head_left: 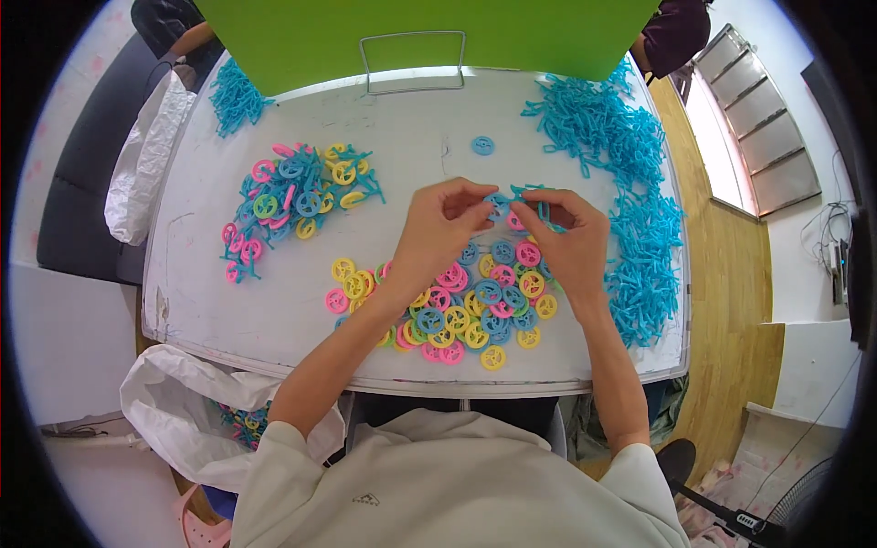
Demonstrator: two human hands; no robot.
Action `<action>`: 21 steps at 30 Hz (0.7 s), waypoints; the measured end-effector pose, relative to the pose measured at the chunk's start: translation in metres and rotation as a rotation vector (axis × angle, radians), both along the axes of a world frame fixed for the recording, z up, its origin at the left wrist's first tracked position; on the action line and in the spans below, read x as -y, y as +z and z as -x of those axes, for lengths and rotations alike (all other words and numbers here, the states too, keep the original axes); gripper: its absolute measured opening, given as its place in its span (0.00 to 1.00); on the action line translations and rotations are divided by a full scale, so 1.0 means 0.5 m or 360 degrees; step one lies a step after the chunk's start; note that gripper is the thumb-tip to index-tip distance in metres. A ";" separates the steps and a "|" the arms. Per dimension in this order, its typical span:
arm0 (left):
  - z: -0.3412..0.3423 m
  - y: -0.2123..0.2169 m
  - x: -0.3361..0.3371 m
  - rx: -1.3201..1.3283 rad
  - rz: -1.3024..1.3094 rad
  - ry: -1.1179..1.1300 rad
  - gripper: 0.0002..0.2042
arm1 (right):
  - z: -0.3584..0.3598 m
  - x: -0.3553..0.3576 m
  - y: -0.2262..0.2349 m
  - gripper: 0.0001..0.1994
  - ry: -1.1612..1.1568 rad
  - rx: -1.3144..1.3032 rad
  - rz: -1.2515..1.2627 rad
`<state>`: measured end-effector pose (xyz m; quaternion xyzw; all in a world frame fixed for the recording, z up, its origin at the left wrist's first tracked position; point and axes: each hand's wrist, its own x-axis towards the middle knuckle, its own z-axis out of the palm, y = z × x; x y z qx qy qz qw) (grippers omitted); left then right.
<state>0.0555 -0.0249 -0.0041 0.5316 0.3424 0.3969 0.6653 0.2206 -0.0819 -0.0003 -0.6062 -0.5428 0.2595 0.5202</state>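
Both my hands meet over the white table, just beyond a heap of small plastic wheels (457, 321) in pink, yellow, blue and green. Between the fingertips of my left hand (433, 230) is a blue wheel (496, 206). My right hand (574, 239) pinches a thin blue plastic stem (528, 191) close beside that wheel; whether the two touch I cannot tell. Farther off, one loose blue wheel (482, 145) lies alone. Left of my hands sits a pile of wheels with blue stems (297, 196). Loose blue stems (644, 219) are heaped along the table's right side.
A green panel (420, 32) with a bent wire frame (413, 89) stands at the far edge. More blue stems (236, 100) lie far left. An open white sack (169, 388) holds coloured pieces near my left; another white bag (146, 155) hangs farther back. Other people sit beyond the panel.
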 end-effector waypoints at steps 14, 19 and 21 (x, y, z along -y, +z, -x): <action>0.012 0.008 -0.009 -0.0194 0.0014 0.0010 0.11 | -0.011 -0.010 -0.008 0.08 0.0256 -0.0275 0.0032; 0.013 0.019 -0.007 -0.0021 0.0148 -0.0059 0.09 | -0.010 -0.008 -0.007 0.09 0.0220 -0.0277 0.0096; 0.016 0.028 -0.005 0.0057 0.0240 -0.0103 0.09 | -0.008 -0.009 -0.006 0.09 0.0212 -0.0292 0.0079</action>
